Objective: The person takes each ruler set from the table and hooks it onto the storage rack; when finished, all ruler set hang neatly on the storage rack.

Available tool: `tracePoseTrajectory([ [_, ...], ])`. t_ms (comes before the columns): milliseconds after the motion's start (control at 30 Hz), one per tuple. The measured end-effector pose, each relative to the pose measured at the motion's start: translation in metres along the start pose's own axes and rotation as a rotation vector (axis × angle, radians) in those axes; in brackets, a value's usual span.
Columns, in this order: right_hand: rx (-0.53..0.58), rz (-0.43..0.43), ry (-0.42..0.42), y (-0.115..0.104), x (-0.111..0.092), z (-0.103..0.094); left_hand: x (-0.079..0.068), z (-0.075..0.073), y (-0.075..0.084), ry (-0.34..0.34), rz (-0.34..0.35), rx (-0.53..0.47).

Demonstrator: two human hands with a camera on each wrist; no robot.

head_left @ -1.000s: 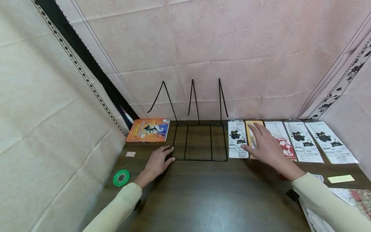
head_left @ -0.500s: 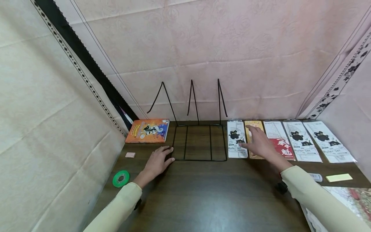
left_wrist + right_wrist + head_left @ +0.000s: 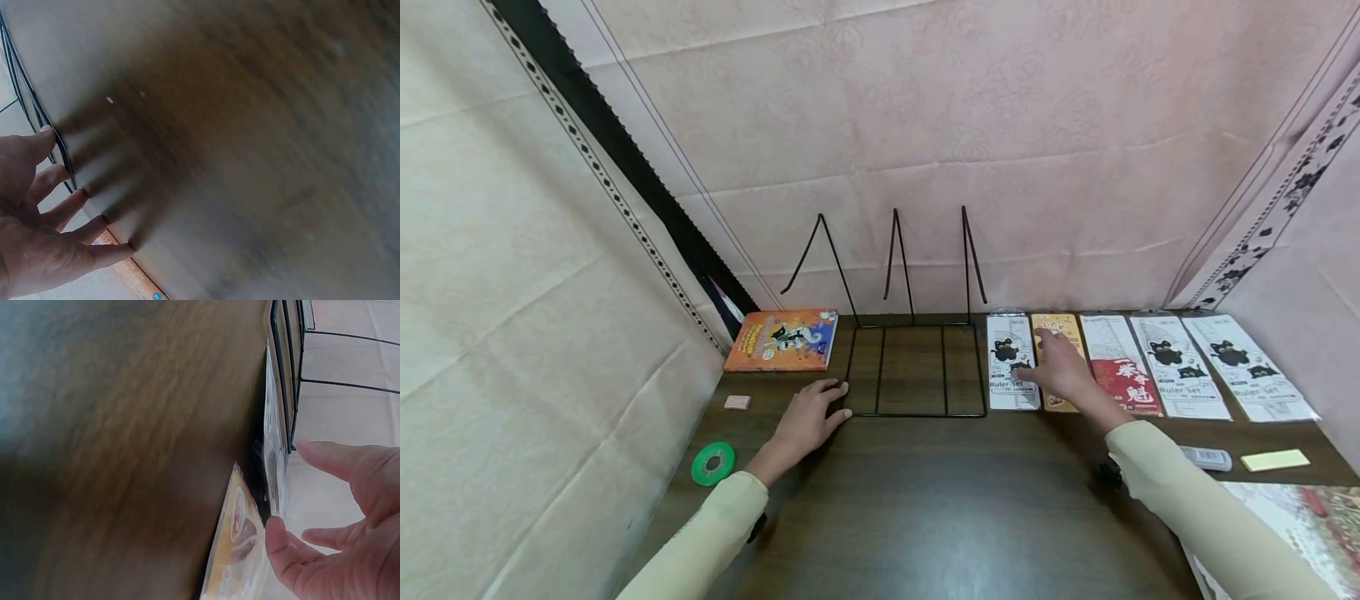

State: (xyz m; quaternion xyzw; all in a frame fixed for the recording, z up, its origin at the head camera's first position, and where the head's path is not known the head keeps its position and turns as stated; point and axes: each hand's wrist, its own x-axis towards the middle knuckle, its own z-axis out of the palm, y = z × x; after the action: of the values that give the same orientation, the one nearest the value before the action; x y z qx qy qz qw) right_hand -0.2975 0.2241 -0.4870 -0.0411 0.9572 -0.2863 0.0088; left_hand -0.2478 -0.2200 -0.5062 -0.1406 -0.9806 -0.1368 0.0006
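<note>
A black wire rack [image 3: 917, 415] stands at the table's back, its three bent uprights near the cloth. My left hand [image 3: 808, 421] rests with fingertips on the table, touching or nearly touching the rack's front left corner; in the left wrist view the fingers [image 3: 106, 253] are spread. My right hand [image 3: 1063, 371] reaches over a yellow packet [image 3: 1060, 322] and the ruler set packet [image 3: 1011, 333] beside the rack. Its thumb and fingers are apart in the right wrist view, one fingertip [image 3: 274, 526] close to both packets. Whether it touches either, I cannot tell.
An orange book [image 3: 786, 342] lies left of the rack, with a pink eraser [image 3: 737, 402] and green tape roll [image 3: 699, 467] nearer. Rightward lie a red-and-white packet [image 3: 1123, 379], more ruler sets [image 3: 1180, 367], a white tube [image 3: 1208, 457], a yellow strip [image 3: 1275, 460] and a picture sheet [image 3: 1292, 525].
My right hand has moved a little left across the packets, uncovering more of the red-and-white packet and the white tube. The left hand stays in place.
</note>
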Motion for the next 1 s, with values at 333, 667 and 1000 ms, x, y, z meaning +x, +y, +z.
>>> tracePoseTrajectory([
  [333, 0.009, 0.045, -0.055, -0.007, 0.004, 0.006, 0.000, 0.000, -0.001, 0.000, -0.013, -0.015],
  [667, 0.026, 0.019, -0.048, -0.003, 0.008, 0.010, 0.001, -0.003, 0.001, -0.014, -0.016, -0.036],
  [1000, 0.075, 0.031, -0.108, -0.001, 0.014, 0.009, 0.001, -0.002, 0.002, -0.001, -0.010, -0.022],
])
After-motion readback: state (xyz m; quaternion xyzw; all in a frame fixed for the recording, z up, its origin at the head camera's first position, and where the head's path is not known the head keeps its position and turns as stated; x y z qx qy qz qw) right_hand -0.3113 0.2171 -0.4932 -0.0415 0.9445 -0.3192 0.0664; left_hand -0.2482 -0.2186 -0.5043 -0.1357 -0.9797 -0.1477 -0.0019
